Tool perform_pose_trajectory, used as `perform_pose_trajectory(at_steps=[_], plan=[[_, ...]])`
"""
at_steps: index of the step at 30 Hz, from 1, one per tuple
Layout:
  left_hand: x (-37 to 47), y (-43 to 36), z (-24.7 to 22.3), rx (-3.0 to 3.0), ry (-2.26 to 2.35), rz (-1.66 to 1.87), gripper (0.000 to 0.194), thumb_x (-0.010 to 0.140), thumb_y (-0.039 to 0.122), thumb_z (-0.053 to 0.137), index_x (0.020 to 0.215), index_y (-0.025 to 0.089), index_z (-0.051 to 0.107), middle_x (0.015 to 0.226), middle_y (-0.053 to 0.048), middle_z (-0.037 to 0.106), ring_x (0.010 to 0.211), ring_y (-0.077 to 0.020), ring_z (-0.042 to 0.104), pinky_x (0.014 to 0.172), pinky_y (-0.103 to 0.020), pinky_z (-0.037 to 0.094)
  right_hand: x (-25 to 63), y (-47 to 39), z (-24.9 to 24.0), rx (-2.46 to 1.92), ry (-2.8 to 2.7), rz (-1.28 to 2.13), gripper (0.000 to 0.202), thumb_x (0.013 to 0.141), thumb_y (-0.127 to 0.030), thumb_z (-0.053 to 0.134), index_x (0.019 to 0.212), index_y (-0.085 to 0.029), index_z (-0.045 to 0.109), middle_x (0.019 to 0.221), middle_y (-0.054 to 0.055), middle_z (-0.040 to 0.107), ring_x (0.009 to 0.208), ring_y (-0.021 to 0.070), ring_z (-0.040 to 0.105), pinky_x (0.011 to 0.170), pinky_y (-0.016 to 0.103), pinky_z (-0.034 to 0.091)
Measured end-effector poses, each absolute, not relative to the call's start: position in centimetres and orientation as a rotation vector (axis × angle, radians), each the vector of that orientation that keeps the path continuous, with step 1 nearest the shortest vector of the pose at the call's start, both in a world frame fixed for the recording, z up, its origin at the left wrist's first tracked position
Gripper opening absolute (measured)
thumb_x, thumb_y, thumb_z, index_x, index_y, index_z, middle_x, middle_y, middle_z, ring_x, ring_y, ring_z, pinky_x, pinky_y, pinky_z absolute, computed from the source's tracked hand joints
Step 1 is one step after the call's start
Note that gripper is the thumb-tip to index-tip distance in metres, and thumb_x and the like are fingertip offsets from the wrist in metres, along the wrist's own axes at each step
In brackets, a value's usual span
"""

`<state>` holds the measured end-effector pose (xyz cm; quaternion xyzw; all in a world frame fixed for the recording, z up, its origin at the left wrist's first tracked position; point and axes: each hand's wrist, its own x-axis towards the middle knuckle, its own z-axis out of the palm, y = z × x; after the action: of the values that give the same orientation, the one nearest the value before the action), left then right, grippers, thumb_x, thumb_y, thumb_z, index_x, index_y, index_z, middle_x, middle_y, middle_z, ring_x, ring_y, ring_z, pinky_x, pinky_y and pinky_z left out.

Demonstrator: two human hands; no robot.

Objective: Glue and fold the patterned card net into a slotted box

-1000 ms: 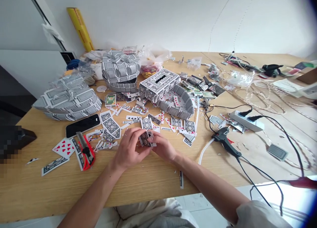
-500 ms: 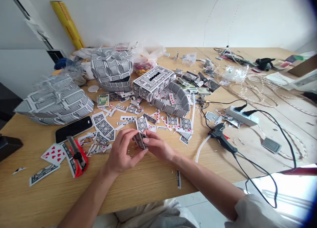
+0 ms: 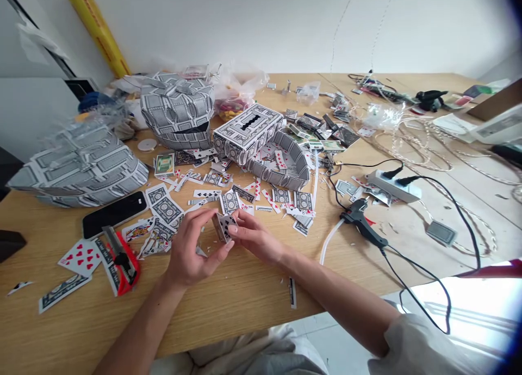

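Note:
Between both hands, above the front of the table, is a small folded playing-card piece (image 3: 223, 226), its spade face partly showing. My left hand (image 3: 196, 247) grips its left side with fingers at the top edge and thumb at the lower corner. My right hand (image 3: 255, 236) pinches its right side, thumb on the face. Cut cards and strips (image 3: 230, 201) lie just beyond the fingers. A red cutter (image 3: 124, 261) rests left of my left hand, beside a ten of hearts (image 3: 80, 257).
Card-covered baskets (image 3: 81, 166) and a card-covered box (image 3: 248, 127) stand behind. A phone (image 3: 116, 213) lies at left. At right are a glue gun (image 3: 365, 225) with a white glue stick, a power strip (image 3: 393, 186) and looping cables. A yellow roll (image 3: 98, 32) leans at the back.
The card piece has been turned, so its spade face shows more. Both hands still hold it. The whole view has shifted slightly.

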<state>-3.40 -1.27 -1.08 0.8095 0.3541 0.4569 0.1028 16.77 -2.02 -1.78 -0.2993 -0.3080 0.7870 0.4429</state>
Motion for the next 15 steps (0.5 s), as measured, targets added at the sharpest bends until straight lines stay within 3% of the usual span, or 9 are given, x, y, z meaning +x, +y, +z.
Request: perform_pose_trajectory(at_steps=[9, 15], plan=[[-3.18, -0.97, -1.38, 2.39, 1.013, 1.083, 0.056, 0.095, 0.033, 0.074, 0.147, 0.024, 0.057, 0.132, -0.013, 0.065, 0.124, -0.0297, 0.065, 0.107, -0.045, 0.057, 16.6, -2.0, -2.08, -0.745, -0.783, 1.936, 0.047, 0.084, -0.053, 0.089, 0.113, -0.025, 0.064, 0.101, 0.0, 0.07, 0.091, 0.0177, 0.066, 0.079, 0.029, 0.049], [-3.24, -0.9, -1.51, 2.378, 1.043, 1.086, 0.055, 0.095, 0.034, 0.076, 0.147, 0.024, 0.059, 0.131, -0.012, 0.066, 0.124, -0.0301, 0.066, 0.108, -0.044, 0.057, 16.47, -1.63, -2.47, -0.787, -0.661, 1.926, 0.053, 0.08, -0.064, 0.087, 0.109, -0.023, 0.071, 0.098, 0.001, 0.069, 0.09, 0.0181, 0.062, 0.076, 0.028, 0.052]])
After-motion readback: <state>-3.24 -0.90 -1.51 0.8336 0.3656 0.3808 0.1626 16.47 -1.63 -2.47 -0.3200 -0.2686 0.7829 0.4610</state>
